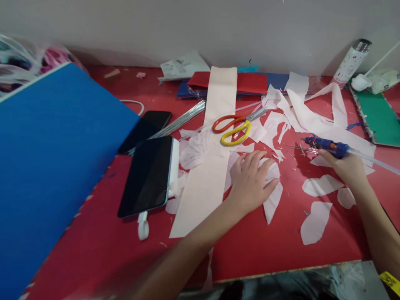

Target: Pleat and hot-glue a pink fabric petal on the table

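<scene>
My left hand (251, 181) lies with its fingers apart over pale pink, petal-shaped paper pieces (273, 202) near the middle of the table. Over on the right, my right hand (351, 168) is closed around a blue hot glue gun (331, 146). Its nozzle points left, and a clear glue stick (375, 158) sticks out of its back end. Part of that grip is hidden behind the gun. Thin wires (301, 148) show just below the nozzle. Scissors (239, 127) with one red and one yellow handle lie beyond my left hand, blades pointing right.
A long cream paper strip (200, 200) runs up the red table (256, 254). To its left are a tablet (146, 175), a dark phone (150, 125) and a large blue board (59, 166). Paper scraps (309, 112), a green board (381, 118) and a flask (351, 64) occupy the right side.
</scene>
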The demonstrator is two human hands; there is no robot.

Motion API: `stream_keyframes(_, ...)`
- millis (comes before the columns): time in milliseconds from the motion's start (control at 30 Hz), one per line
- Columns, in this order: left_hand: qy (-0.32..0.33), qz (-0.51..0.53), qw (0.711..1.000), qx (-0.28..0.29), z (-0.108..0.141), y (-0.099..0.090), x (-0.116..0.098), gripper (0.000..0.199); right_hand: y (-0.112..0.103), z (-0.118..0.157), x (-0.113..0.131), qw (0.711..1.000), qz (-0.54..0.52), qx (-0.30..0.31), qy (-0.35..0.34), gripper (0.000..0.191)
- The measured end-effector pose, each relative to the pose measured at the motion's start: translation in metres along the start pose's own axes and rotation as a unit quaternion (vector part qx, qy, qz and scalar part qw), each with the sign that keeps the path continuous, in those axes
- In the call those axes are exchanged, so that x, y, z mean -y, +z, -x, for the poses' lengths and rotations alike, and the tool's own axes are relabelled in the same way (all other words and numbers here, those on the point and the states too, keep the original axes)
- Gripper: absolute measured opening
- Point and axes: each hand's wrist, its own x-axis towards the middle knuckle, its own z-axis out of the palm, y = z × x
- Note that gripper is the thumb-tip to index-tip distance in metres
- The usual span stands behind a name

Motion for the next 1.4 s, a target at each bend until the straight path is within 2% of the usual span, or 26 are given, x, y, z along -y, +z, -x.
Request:
stream_keyframes(300,0.031,0.001,0.999,-0.011,0.001,0.001,-0.006,0.039,-0.002,0.001,0.004,1.0,0.003,0.002,0.003,0.039)
stream_keyframes(533,0.056,-0.007,0.998,0.005,0.004,-0.001,-0.008,0.044,-0.001,0.001,0.004,1.0,0.02,0.014,0.014,0.04)
stream_keyframes(733,0.046,-0.022,0.999,-0.004,0.002,-0.01,0.004,0.041,-0.001,0.0,0.001,1.0,0.016,0.005,-0.007,0.041)
stream_keyframes(1033,0.076,-0.032,0.996,0.022,0.002,-0.009,0.012,0.057,-0.001,0.001,0.001,1.0,0.021,0.017,0.011,0.042)
stream_keyframes(1233,0.042,-0.054,0.998,-0.014,-0.002,-0.015,0.025,0.046,-0.002,0.001,0.003,0.999,0.023,0.022,0.012,0.039)
stream_keyframes(1400,0.046,-0.068,0.997,0.013,-0.005,-0.017,0.035,0.049,-0.002,0.001,0.002,0.999,0.035,0.029,0.021,0.039)
